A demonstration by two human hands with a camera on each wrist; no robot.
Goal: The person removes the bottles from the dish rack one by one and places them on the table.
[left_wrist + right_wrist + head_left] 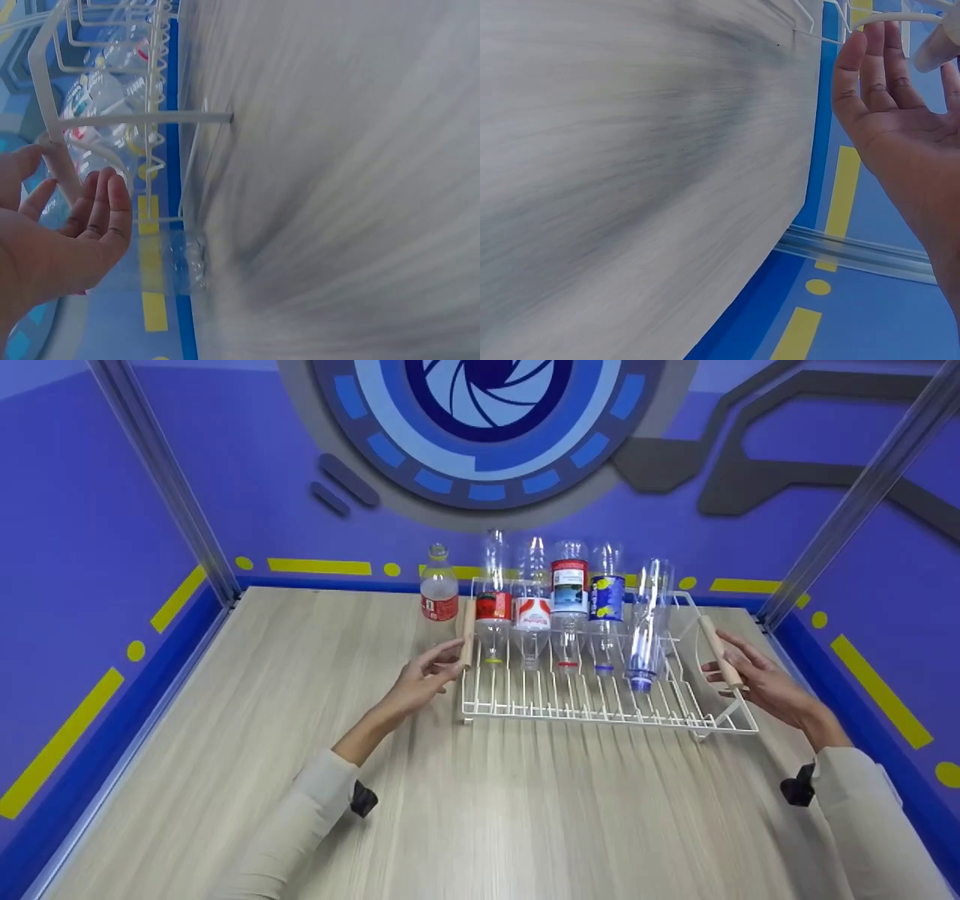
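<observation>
A white wire rack [577, 720] with wooden handles stands on the table and holds several clear empty plastic bottles, caps pointing down. Beside the left handle [469, 634] is my left hand [420, 679], its fingers loosely bent and close to the wood; the left wrist view shows the handle between thumb and fingers without a firm grip. My right hand [765, 679] is around the right handle [721, 652], fingers reaching behind it and fairly straight. In the right wrist view, a gap shows between the fingers and the handle end [937, 49].
A clear bottle with a red label [439, 604] stands upright just left of the rack. Behind it rises a blue patterned wall [247, 472], with metal posts [161, 480] at the corners. The wood-grain table [487, 810] extends in front.
</observation>
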